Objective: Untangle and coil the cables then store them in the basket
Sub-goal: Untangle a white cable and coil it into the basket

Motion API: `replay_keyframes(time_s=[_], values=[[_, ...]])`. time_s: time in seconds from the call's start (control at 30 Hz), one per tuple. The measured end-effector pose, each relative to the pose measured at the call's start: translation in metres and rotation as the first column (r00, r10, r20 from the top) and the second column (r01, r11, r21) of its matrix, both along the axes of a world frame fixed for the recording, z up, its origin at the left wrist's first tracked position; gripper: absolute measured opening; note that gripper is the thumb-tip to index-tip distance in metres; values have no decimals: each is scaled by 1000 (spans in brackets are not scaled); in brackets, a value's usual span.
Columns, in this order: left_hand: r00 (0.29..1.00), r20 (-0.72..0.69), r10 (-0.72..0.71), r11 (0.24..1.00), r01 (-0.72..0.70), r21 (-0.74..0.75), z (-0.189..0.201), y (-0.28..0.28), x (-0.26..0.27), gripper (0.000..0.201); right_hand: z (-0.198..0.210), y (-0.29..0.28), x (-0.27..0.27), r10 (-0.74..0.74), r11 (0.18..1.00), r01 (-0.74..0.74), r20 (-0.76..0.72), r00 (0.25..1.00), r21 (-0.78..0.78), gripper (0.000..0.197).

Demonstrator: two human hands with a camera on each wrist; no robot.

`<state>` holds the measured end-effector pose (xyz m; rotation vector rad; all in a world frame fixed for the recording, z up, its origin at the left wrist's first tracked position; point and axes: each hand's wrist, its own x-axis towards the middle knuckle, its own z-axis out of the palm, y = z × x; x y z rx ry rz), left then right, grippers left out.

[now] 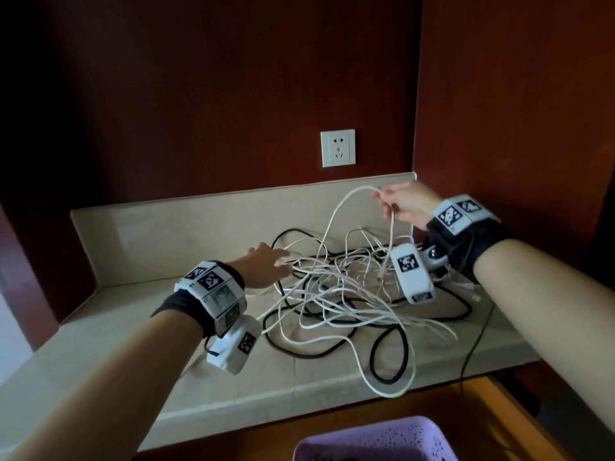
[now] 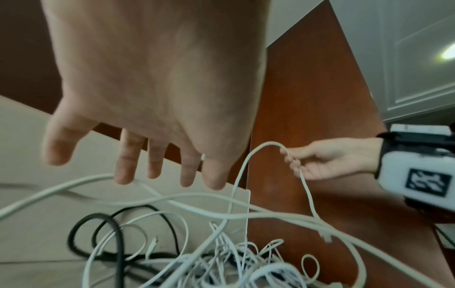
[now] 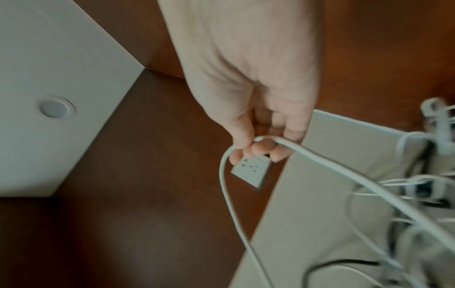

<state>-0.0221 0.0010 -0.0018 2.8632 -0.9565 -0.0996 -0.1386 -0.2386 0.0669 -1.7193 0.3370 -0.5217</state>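
- Beige stone countertop (image 1: pixel 116 327) carries the whole job; the tangle of white cables (image 1: pixel 336 287) is heaped at its middle, with a thicker black cable (image 1: pixel 389 354) looped under and around it; nothing is coiled yet, so I judge this to be the very start.
- At the left, my left hand (image 1: pixel 263 266) reaches in with fingers straight and spread, tips at the edge of the heap; the left wrist view shows it gripping nothing, though one strand passes just under the fingertips (image 2: pixel 124 175); I would use it as a hold-down, pressing the heap flat so it stays put.
- In the centre, I should watch where the lifted strand dives into the knot; if it snags, slack it and free the crossing rather than tug, since pulling would likely tighten the loops.
- At the right, my right hand (image 1: pixel 404 204) is raised above the heap, fingers curled around a loop of one white cable (image 1: pixel 336 214); its free end with a connector (image 2: pixel 325 236) dangles below; feeding that short end back through looks easier than hauling the long side.
- Below the counter's front edge, the purple basket (image 1: pixel 372 439) waits; a loop already hangs over that edge, so I would draw gently.
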Motion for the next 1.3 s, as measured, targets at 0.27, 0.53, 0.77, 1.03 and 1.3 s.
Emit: replay_keyframes(time_s=[0.27, 0.53, 0.77, 1.03, 1.3], values=[[993, 111, 38, 681, 56, -730, 136, -20, -42, 47, 115, 57, 10, 44, 977, 14, 270, 962, -212, 18], [995, -40, -93, 830, 55, -554, 150, 6, -55, 24, 168, 88, -1, 7, 944, 152, 479, 878, -293, 20], [903, 290, 317, 646, 18, -763, 189, 71, -29, 18, 132, 82, -11, -163, 477, 217, 157, 974, -852, 24], [840, 540, 53, 797, 290, -529, 223, 65, -64, 18, 131, 157, -1, 120, 488, 71, 148, 982, -870, 34], [949, 313, 21, 822, 162, -547, 176, 114, -44, 31, 136, 126, -6, -89, 279, 380, 371, 925, -882, 20]])
